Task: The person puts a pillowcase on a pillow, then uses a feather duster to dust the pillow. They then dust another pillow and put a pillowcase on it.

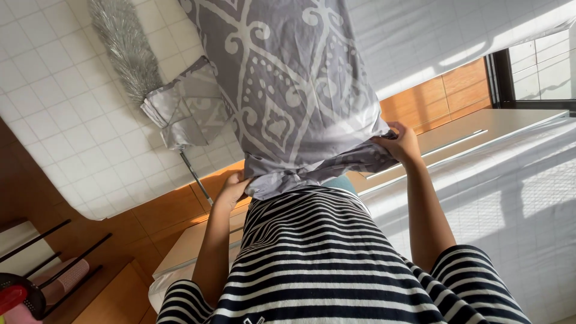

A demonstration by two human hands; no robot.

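both my left hand (231, 189) and right hand (401, 143) pinch the open end of the grey patterned pillowcase (294, 90) against my chest, so a loosened corner could slip free and let it drop.

White quilted bed (54, 90) at far left carries 1 folded grey patterned pillowcase (189, 108) and a silver tinsel strip (126, 45) just beside it
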